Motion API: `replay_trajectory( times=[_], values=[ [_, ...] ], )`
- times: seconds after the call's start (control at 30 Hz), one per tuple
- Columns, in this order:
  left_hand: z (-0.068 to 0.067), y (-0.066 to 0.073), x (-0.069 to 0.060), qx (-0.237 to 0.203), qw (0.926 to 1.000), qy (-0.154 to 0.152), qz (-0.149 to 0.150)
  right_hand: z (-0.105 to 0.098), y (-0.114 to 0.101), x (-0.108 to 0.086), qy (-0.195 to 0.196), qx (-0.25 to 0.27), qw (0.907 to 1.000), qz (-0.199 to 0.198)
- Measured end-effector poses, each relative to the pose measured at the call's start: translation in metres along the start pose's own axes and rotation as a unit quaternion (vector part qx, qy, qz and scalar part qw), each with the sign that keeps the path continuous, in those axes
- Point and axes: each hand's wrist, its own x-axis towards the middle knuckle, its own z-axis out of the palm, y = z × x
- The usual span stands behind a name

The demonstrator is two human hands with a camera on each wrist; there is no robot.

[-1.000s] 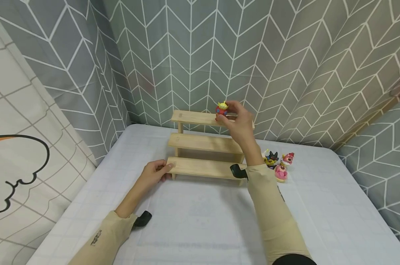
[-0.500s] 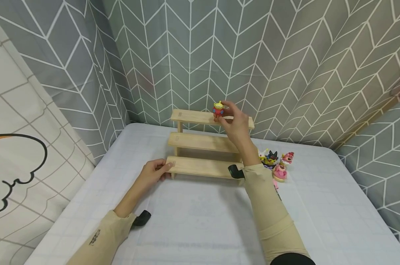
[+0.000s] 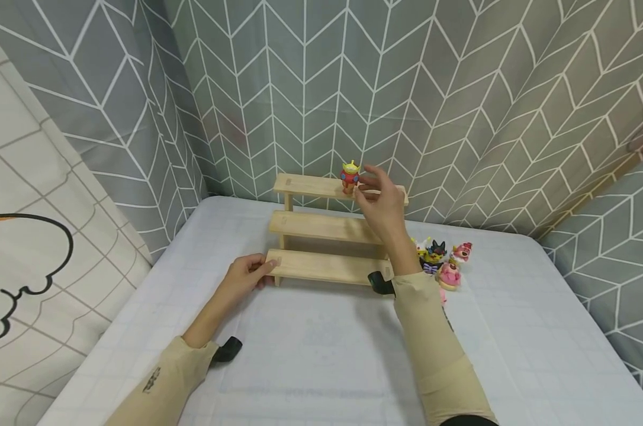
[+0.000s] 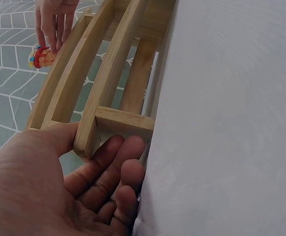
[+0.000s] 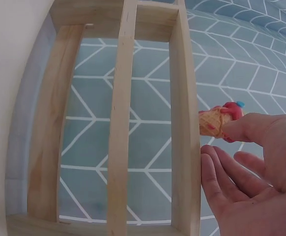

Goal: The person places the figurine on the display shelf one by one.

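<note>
A three-step wooden shelf (image 3: 327, 227) stands on the cloth-covered table. A red figurine with a yellow top (image 3: 350, 177) stands upright on its top step, right of the middle. The right hand (image 3: 383, 204) is just right of the figurine, fingers loosely spread. In the right wrist view the figurine (image 5: 216, 122) shows a cone-patterned base, and the thumb of the right hand (image 5: 261, 172) overlaps it; whether they touch is unclear. The left hand (image 3: 243, 277) grips the left end of the lowest step; in the left wrist view the left hand (image 4: 69, 182) has its thumb on the wood (image 4: 101, 88) and fingers curled beneath.
Several small figurines, among them a pink one (image 3: 450, 276) and one in a red hat (image 3: 462, 252), stand right of the shelf, partly behind the right forearm. A patterned grey curtain (image 3: 311, 89) hangs behind the table (image 3: 300, 355).
The red figurine has moved left along the top step and stands upright there. The right hand's fingers have loosened and drawn slightly right of it. The left hand keeps its grip on the shelf.
</note>
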Motion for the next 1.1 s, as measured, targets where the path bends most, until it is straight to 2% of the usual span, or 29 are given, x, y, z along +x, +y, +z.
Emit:
replay_trajectory(
  times=[0.13,0.3,0.43,0.57,0.77,0.9,1.1],
  values=[
    [0.004,0.0,0.001,-0.003,1.0,-0.004,0.001,-0.002,0.002,-0.012,0.027,0.011,0.9996,-0.002],
    [0.009,0.0,0.003,-0.003,1.0,-0.009,0.004,-0.002,0.007,-0.033,0.112,0.017,0.9932,-0.028],
    [0.011,-0.001,0.003,0.003,0.9999,-0.009,0.002,-0.002,0.012,-0.039,0.165,0.013,0.9845,-0.057],
    [0.009,-0.001,0.003,0.004,0.9999,-0.012,0.003,-0.007,0.011,-0.041,0.182,0.015,0.9811,-0.063],
    [0.003,0.002,0.001,0.014,0.9999,-0.009,-0.002,-0.023,0.017,-0.045,0.174,0.0,0.9831,-0.056],
    [0.0,0.003,0.001,0.017,0.9998,-0.006,-0.002,-0.045,0.028,-0.053,0.178,-0.028,0.9827,-0.044],
    [-0.003,-0.002,0.002,0.023,0.9997,-0.009,0.002,-0.085,0.047,-0.067,0.208,-0.065,0.9758,-0.017]
  ],
)
